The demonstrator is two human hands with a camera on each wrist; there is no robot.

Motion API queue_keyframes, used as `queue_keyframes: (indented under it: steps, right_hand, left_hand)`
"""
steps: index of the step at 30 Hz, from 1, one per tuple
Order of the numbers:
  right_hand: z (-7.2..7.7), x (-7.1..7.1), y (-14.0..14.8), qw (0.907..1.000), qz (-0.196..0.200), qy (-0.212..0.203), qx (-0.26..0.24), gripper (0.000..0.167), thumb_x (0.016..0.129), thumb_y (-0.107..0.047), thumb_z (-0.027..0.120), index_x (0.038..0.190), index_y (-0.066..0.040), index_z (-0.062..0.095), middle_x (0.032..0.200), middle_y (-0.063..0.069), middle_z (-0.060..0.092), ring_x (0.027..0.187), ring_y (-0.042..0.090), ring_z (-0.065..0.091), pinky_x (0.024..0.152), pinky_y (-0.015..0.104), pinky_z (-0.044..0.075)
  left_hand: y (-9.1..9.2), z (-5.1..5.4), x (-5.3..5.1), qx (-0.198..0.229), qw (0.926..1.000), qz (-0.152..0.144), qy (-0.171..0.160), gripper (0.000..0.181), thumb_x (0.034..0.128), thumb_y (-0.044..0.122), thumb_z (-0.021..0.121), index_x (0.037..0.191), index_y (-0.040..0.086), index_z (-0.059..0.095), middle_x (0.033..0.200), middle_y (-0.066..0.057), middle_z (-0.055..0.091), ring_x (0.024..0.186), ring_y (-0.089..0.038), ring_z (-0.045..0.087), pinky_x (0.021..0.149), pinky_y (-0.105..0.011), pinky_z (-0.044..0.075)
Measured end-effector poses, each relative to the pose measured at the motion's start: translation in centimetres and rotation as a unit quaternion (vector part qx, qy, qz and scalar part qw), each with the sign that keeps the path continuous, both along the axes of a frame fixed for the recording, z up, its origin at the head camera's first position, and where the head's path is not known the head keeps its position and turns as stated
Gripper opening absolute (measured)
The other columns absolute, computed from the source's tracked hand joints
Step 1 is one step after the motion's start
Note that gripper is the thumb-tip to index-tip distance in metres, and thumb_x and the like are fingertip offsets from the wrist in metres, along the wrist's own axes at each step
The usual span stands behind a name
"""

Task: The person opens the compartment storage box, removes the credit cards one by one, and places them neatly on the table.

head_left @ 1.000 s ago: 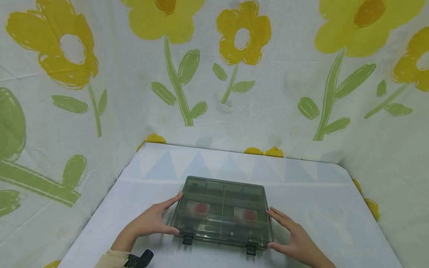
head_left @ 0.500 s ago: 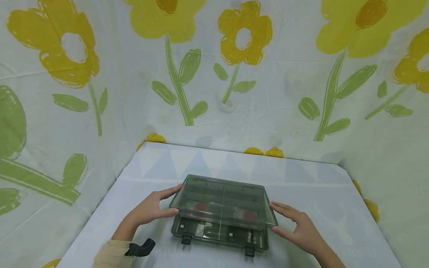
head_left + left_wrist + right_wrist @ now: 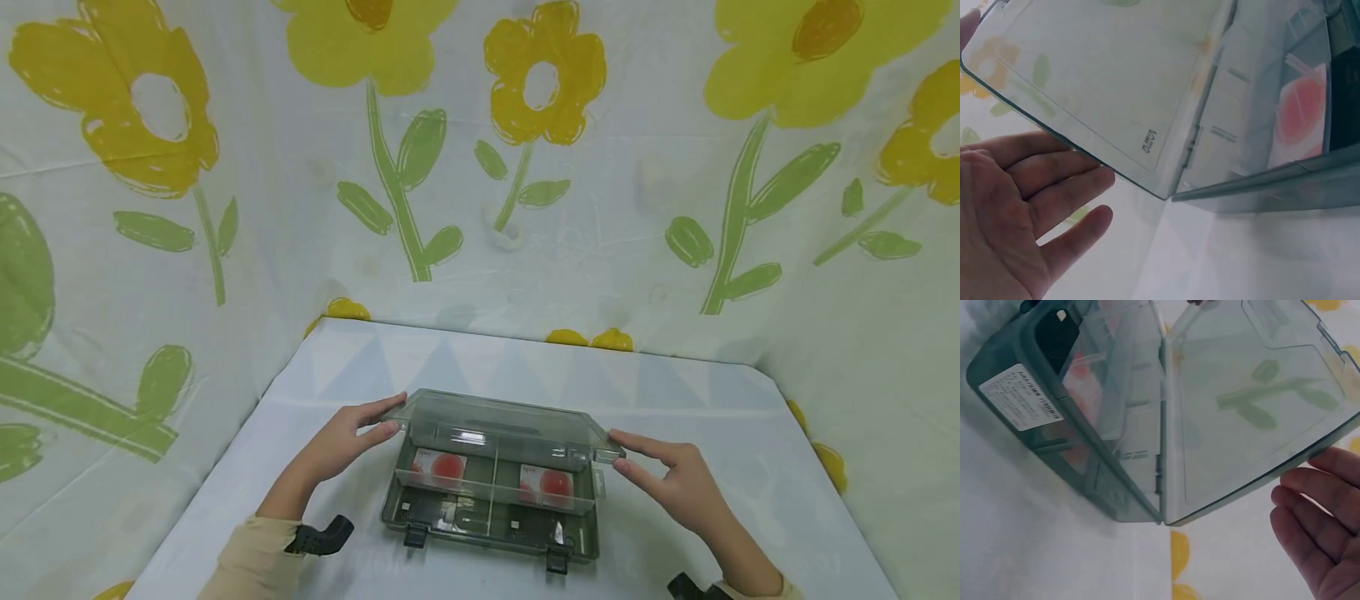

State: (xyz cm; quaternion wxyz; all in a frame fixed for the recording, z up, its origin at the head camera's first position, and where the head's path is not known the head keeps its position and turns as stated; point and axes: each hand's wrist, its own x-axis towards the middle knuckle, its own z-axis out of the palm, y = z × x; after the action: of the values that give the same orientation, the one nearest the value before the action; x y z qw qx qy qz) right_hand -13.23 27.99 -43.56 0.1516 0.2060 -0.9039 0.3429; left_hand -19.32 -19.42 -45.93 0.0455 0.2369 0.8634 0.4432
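Observation:
In the head view, a translucent dark green compartment box (image 3: 487,543) lies on the table with its hinged lid (image 3: 495,410) raised at a slant. My left hand (image 3: 341,442) holds the lid's left edge near the front corner between thumb and fingers. At the opposite corner, my right hand (image 3: 686,483) holds the lid with thumb and forefinger. Inside, two white cards with red circles stand in the middle row, a left card (image 3: 438,468) and a right card (image 3: 547,485). The left wrist view shows several fingertips (image 3: 1102,178) against the lid's edge.
Two black latches, the left latch (image 3: 416,535) and the right latch (image 3: 557,559), hang at the box's front. A barcode label (image 3: 1020,397) is on its side. The white table (image 3: 337,375) meets flower-printed cloth walls (image 3: 600,217) behind and beside it.
The lid has swung from closed to raised, its front edge moving up and back with both hands. The compartments and cards now show uncovered. The box base has barely moved.

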Motion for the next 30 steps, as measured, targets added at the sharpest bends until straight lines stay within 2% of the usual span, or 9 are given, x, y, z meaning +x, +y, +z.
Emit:
queue_keyframes:
  steps: [5,11,14,16,18,22,25,30]
  right_hand:
    - [0.6,-0.6,-0.2,0.9998,-0.021,0.003,-0.003,0.031,0.09,-0.013,0.077,0.121,-0.014,0.077,0.112,-0.003,0.076,0.106,0.003,0.067,0.087,0.024,0.058]
    - [1.4,-1.4,-0.4,0.999,-0.027,0.007,-0.035,0.027,0.092,-0.01,0.075,0.119,-0.013,0.078,0.11,0.002,0.077,0.101,-0.001,0.067,0.077,0.013,0.055]
    - [1.8,-1.8,-0.5,0.9979,-0.021,0.003,-0.061,0.026,0.093,-0.008,0.074,0.118,-0.011,0.078,0.109,0.007,0.077,0.075,-0.006,0.061,0.058,0.013,0.049]
    - [2.0,-2.1,-0.5,0.9971,-0.019,0.002,-0.074,0.024,0.093,-0.007,0.073,0.117,-0.01,0.078,0.109,0.009,0.077,0.069,-0.005,0.056,0.053,0.016,0.045]
    - [2.2,-2.4,-0.5,0.9963,-0.022,0.0,-0.083,0.023,0.094,-0.007,0.073,0.116,-0.01,0.078,0.109,0.009,0.077,0.069,-0.005,0.056,0.055,0.014,0.046]
    - [2.4,-3.2,-0.4,0.9949,-0.026,0.0,-0.097,0.023,0.094,-0.006,0.073,0.116,-0.009,0.078,0.11,0.006,0.077,0.095,-0.003,0.068,0.076,0.01,0.054]
    - [2.5,-3.8,-0.4,0.9938,-0.022,0.005,-0.109,0.024,0.093,-0.003,0.073,0.116,-0.007,0.078,0.108,0.005,0.077,0.09,0.0,0.071,0.08,0.01,0.055]
    - [2.9,-4.6,-0.7,0.9939,-0.028,0.029,-0.103,0.025,0.094,-0.004,0.073,0.118,-0.008,0.077,0.102,0.007,0.078,0.078,0.008,0.072,0.072,0.011,0.056]
  left_hand:
    - [0.5,0.8,-0.4,0.012,0.9998,0.015,-0.003,0.053,0.1066,0.035,0.051,0.151,0.005,0.049,0.15,-0.017,0.051,0.132,-0.047,0.051,0.104,-0.068,0.045]
    - [1.1,1.6,-0.9,0.013,0.9997,0.022,0.001,0.051,0.1095,0.033,0.046,0.149,0.001,0.049,0.151,-0.018,0.051,0.139,-0.042,0.047,0.112,-0.065,0.039]
    - [1.3,1.9,-1.2,0.013,0.9996,0.026,0.001,0.051,0.11,0.033,0.044,0.148,0.0,0.05,0.15,-0.018,0.052,0.138,-0.04,0.048,0.113,-0.063,0.037]
    - [1.4,2.2,-1.4,0.016,0.9995,0.028,-0.004,0.052,0.1102,0.034,0.043,0.148,-0.001,0.05,0.148,-0.019,0.053,0.136,-0.04,0.05,0.114,-0.063,0.037]
    - [1.6,2.5,-1.7,0.018,0.9993,0.03,-0.009,0.054,0.1105,0.036,0.041,0.147,-0.002,0.051,0.146,-0.021,0.055,0.133,-0.041,0.053,0.113,-0.063,0.038]
    - [2.1,3.0,-2.1,0.026,0.9978,0.054,-0.028,0.06,0.1104,0.042,0.037,0.145,-0.003,0.053,0.14,-0.023,0.059,0.127,-0.042,0.059,0.111,-0.061,0.043]
    - [2.4,3.1,-2.6,0.043,0.9953,0.076,-0.042,0.063,0.1098,0.046,0.037,0.142,-0.005,0.056,0.136,-0.024,0.061,0.125,-0.04,0.06,0.108,-0.055,0.048]
    - [2.9,3.1,-3.4,0.071,0.9921,0.1,-0.028,0.061,0.1097,0.045,0.04,0.136,-0.006,0.061,0.133,-0.024,0.064,0.122,-0.037,0.063,0.103,-0.048,0.054]
